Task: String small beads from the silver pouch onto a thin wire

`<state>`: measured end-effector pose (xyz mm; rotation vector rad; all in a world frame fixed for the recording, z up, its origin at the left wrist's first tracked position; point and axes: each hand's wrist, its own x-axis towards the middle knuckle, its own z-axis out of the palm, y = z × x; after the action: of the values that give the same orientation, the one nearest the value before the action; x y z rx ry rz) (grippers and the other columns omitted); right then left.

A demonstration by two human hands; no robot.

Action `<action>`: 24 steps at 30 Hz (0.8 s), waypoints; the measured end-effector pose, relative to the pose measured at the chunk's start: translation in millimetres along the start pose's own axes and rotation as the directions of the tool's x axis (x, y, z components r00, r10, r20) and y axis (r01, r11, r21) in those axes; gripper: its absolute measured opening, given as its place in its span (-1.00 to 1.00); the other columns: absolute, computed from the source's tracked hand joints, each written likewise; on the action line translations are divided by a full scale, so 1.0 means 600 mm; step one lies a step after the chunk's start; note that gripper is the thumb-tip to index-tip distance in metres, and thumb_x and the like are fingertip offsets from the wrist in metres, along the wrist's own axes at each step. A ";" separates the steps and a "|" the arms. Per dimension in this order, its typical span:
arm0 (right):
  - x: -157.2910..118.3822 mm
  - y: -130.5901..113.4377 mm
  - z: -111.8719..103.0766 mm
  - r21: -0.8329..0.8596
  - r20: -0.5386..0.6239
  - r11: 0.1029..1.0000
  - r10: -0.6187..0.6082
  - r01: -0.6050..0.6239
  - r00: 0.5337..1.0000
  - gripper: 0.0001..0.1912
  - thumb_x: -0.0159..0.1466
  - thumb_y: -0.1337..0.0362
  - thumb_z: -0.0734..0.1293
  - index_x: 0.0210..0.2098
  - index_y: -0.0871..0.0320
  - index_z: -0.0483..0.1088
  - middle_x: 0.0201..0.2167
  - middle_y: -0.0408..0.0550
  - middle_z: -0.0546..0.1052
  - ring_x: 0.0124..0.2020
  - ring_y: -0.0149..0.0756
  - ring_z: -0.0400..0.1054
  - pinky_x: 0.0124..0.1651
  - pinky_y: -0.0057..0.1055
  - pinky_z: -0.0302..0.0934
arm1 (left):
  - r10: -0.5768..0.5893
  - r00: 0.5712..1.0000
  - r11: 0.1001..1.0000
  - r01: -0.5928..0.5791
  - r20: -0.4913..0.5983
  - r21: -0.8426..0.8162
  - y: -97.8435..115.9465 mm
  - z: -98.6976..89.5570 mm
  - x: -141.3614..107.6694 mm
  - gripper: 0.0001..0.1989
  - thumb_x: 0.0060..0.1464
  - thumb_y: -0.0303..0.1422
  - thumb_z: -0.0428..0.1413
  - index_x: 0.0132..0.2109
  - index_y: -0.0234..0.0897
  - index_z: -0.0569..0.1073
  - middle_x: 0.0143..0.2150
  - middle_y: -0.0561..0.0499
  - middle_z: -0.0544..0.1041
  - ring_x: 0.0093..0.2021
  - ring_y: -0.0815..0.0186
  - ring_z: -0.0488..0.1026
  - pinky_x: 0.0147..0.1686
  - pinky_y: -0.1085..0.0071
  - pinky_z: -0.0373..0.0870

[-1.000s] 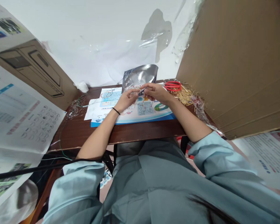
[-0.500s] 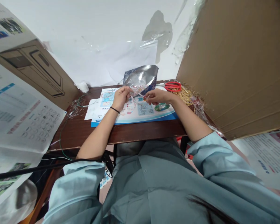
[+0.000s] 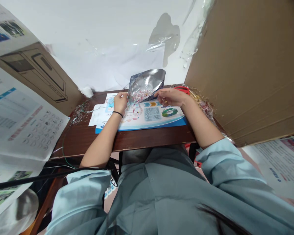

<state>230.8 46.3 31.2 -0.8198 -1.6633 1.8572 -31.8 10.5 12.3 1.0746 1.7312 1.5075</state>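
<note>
My left hand [image 3: 120,103] is closed in a pinch at the left edge of a silver-lined bag [image 3: 152,80]. From its fingertips a thin string of beads [image 3: 136,111] seems to run down over the printed sheet; its finer parts are hard to make out. Loose pink, white and red beads [image 3: 141,95] lie in the mouth of the bag. My right hand [image 3: 171,97] hovers at the bag's right edge, fingers loosely bent and apart, with nothing visible in them.
A printed sheet [image 3: 152,124] covers the middle of the brown table [image 3: 147,138]. Red-handled scissors [image 3: 182,88] and gold-coloured sticks [image 3: 197,98] lie to the right. Tangled clear thread [image 3: 78,114] is at the left. Cardboard panels [image 3: 247,65] and a white wall [image 3: 100,26] enclose the table.
My hands have moved apart: the left one to the left, the right one up and right toward the bag's edge. The right fingers have loosened from the bead string.
</note>
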 end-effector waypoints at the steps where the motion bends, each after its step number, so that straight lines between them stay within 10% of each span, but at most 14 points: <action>1: -0.001 -0.002 0.001 0.057 -0.029 0.998 -0.037 0.038 0.999 -0.80 0.29 0.15 0.43 -0.19 0.13 0.51 -0.51 -0.18 0.44 -0.54 -0.49 0.25 -0.52 -0.50 0.13 | 0.041 0.999 0.998 -0.042 0.008 0.055 0.000 0.000 -0.001 -0.92 0.18 -0.43 0.07 -0.32 -0.24 0.38 -0.60 0.16 0.29 -0.64 0.45 0.11 -0.59 0.51 0.02; 6: 0.007 -0.006 0.006 0.049 -0.232 0.991 -0.114 0.128 0.966 -0.70 0.30 0.09 0.42 -0.09 0.15 0.45 -0.44 -0.14 0.47 -0.52 -0.46 0.23 -0.45 -0.43 0.18 | 0.119 0.927 0.935 -0.225 0.357 0.274 0.010 -0.022 -0.004 -0.92 0.09 -0.39 0.17 -0.23 -0.26 0.47 -0.54 0.07 0.46 -0.56 0.39 0.28 -0.51 0.50 0.16; 9: 0.018 -0.003 0.002 0.063 -0.324 0.991 -0.089 0.115 0.942 -0.74 0.28 0.13 0.42 -0.14 0.16 0.44 -0.45 -0.13 0.46 -0.53 -0.45 0.21 -0.45 -0.41 0.18 | -0.014 0.732 0.847 -0.353 0.681 0.397 0.026 -0.049 -0.003 -0.87 -0.02 -0.30 0.27 -0.43 -0.25 0.51 -0.57 0.04 0.47 -0.54 0.35 0.35 -0.50 0.48 0.21; 13: 0.033 0.007 -0.008 0.018 -0.374 0.989 -0.127 0.144 0.919 -0.77 0.28 0.13 0.41 -0.20 0.15 0.39 -0.47 -0.12 0.44 -0.52 -0.44 0.20 -0.43 -0.40 0.20 | -0.171 0.531 0.860 -0.331 0.830 0.389 0.048 -0.087 -0.004 -0.84 -0.10 -0.29 0.33 -0.52 -0.21 0.54 -0.69 0.09 0.33 -0.65 0.39 0.23 -0.59 0.45 0.14; 20: 0.047 0.039 0.002 -0.220 -0.490 0.976 -0.111 0.001 0.865 -0.82 0.25 0.22 0.40 -0.36 0.10 0.31 -0.47 -0.07 0.45 -0.46 -0.35 0.31 -0.39 -0.36 0.28 | 0.065 0.718 0.994 -0.108 0.693 0.018 0.102 -0.073 -0.018 -0.85 0.12 -0.39 0.25 -0.41 -0.30 0.54 -0.64 0.12 0.17 -0.67 0.50 0.08 -0.62 0.48 0.00; 24: 0.039 0.032 0.019 -0.547 -0.504 0.836 -0.374 0.048 0.778 -0.80 0.23 0.19 0.45 -0.37 0.11 0.36 -0.35 0.00 0.50 -0.19 -0.20 0.40 -0.16 -0.28 0.35 | 0.118 0.733 0.992 -0.121 0.670 -0.043 0.152 -0.022 -0.030 -0.86 0.22 -0.43 0.17 -0.31 -0.36 0.56 -0.62 0.14 0.12 -0.67 0.53 0.08 -0.63 0.55 -0.05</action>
<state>206.5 53.1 10.5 -1.2078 -1.7256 0.8392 -17.0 -9.3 102.9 1.5233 1.1592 0.9794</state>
